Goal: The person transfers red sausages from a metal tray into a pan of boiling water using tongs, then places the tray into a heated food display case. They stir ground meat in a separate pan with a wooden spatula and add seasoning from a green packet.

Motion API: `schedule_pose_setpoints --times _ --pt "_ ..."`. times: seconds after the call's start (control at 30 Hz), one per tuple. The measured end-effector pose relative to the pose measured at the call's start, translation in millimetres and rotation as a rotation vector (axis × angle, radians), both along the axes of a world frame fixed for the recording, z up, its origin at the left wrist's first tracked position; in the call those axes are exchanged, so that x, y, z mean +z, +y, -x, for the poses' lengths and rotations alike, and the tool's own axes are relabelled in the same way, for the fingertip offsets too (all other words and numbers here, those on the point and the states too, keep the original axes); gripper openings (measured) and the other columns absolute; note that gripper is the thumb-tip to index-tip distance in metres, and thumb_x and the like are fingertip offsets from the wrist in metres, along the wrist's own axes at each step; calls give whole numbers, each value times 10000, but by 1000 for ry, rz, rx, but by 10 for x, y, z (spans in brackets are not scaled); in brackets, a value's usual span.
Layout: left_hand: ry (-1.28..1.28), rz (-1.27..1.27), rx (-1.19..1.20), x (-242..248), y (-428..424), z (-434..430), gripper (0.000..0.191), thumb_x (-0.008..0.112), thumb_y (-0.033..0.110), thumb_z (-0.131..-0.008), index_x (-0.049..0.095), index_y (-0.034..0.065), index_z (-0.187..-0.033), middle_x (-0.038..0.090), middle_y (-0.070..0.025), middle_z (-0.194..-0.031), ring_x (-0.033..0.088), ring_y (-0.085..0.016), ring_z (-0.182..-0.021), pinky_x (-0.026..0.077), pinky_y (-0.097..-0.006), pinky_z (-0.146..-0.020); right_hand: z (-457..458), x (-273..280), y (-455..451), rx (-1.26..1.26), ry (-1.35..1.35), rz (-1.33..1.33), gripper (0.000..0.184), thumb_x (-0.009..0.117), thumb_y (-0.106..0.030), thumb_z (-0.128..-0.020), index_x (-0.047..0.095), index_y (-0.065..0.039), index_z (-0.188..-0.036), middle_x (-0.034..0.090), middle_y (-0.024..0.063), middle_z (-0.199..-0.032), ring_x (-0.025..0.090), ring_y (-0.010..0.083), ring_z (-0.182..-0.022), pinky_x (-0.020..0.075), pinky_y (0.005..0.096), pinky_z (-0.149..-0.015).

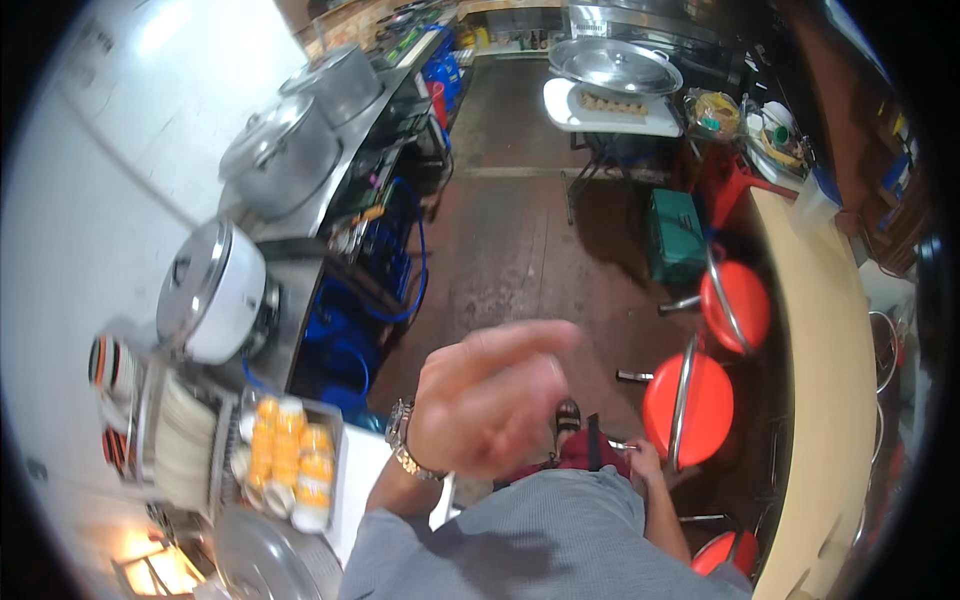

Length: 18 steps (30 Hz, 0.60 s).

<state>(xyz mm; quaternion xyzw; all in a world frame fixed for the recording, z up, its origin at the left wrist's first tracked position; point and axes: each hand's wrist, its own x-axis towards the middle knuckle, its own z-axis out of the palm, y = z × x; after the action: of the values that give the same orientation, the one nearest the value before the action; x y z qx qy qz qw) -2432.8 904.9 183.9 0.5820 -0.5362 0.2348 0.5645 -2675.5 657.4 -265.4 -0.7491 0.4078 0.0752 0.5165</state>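
Observation:
My left hand (491, 405), blurred by motion and with a metal-band wristwatch (407, 442) on its wrist, is raised in front of my chest. Its index finger and thumb point right and stand slightly apart; the other fingers curl in, and nothing shows in them. Low at my right side is my right hand (643, 459), beside the dark red shorts (592, 448). A short shiny metal piece (621, 445) shows at its fingertips; whether the hand grips it is unclear. Close to that hand stands a red round-seated stool (688, 405).
Left, a metal counter carries lidded aluminium pots (289, 161) and a rice cooker (210, 292). Nearer are a plate rack (184, 442) and orange-and-white cups (285, 450). A long wooden counter (817, 337) runs right, past a green box (675, 232). Ahead, a white folding table (559, 105) bears a large lid (619, 64).

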Motion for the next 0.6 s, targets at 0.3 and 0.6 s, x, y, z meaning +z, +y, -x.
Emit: schedule_pose_setpoints --times 0.3,0.6 --pt "1265 -1390 387 -3278 402 -2850 690 678 418 -781 485 22 -1312 537 -189 -1305 528 -331 -1196 428 -402 -988 -5487 1422 -1400 493 -288 244 346 623 -282 -812 626 -50 -1068 668 176 -1012 639 332 -942 501 399 -818" --pt "1977 -942 340 -3784 6 -5816 597 677 279 -851 451 27 -1343 644 -68 -999 607 -133 -804 517 -308 -674 -8637 850 -1764 708 89 132 364 705 -297 -755 669 -48 -1017 699 131 -944 663 241 -913 509 348 -829"
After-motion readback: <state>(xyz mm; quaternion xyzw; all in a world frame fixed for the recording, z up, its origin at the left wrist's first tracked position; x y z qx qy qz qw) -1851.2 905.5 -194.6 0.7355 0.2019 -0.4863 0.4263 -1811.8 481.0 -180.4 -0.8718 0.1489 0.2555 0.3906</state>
